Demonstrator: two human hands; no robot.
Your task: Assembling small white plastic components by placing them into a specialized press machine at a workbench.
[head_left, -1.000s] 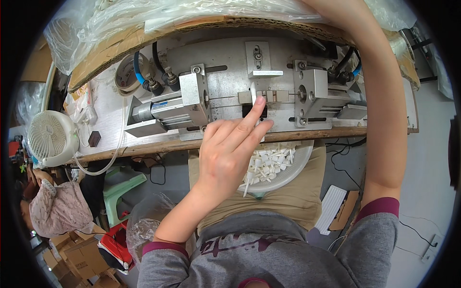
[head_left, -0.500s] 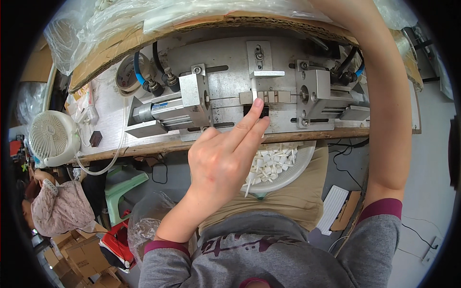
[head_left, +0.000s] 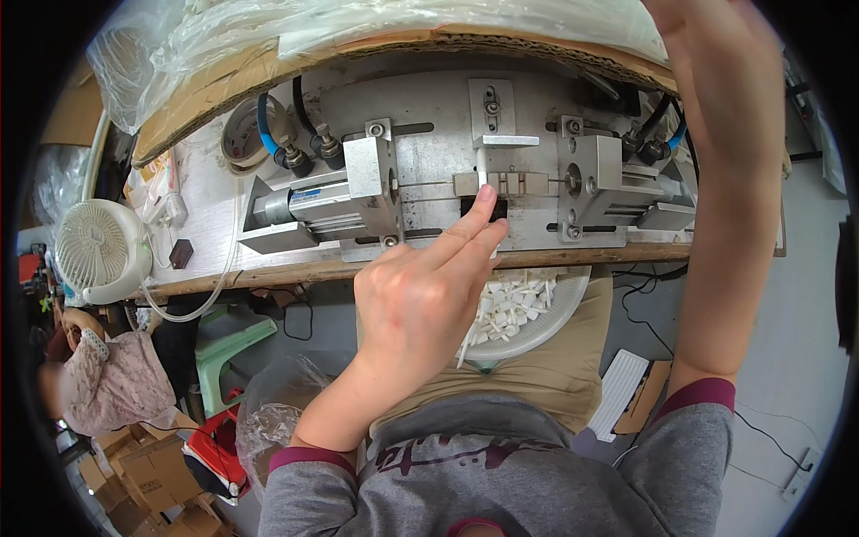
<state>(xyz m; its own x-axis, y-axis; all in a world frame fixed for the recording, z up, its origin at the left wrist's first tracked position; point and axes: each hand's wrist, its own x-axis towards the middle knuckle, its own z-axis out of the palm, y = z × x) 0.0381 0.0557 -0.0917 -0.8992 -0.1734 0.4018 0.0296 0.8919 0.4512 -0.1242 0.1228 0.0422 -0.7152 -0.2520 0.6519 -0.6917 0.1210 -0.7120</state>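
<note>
My left hand (head_left: 420, 291) reaches over the bench edge with its index and middle fingers stretched out; its thumb and remaining fingers are mostly hidden. The index fingertip touches the lower end of a slim white plastic piece (head_left: 482, 163), which stands across a small metal block (head_left: 523, 183) in the middle of a metal fixture (head_left: 429, 152). An air cylinder faces that block from the left (head_left: 327, 206) and another from the right (head_left: 617, 179). Far to the right, my right hand (head_left: 720, 36) is raised at the top rim, blurred and partly cut off; its fingers cannot be read.
A white basin (head_left: 573, 309) of small white plastic pieces (head_left: 514, 309) rests on my lap below the bench edge. Cardboard (head_left: 215, 94) and clear plastic sheeting (head_left: 358, 22) overhang the fixture. A small white fan (head_left: 98, 251) and tape roll (head_left: 246, 134) are left. Another person (head_left: 121, 376) sits lower left.
My right hand, out of view before, now shows at the upper right rim, its forearm shifted. My left fingertip stays on the white piece. The whole view has shifted slightly.
</note>
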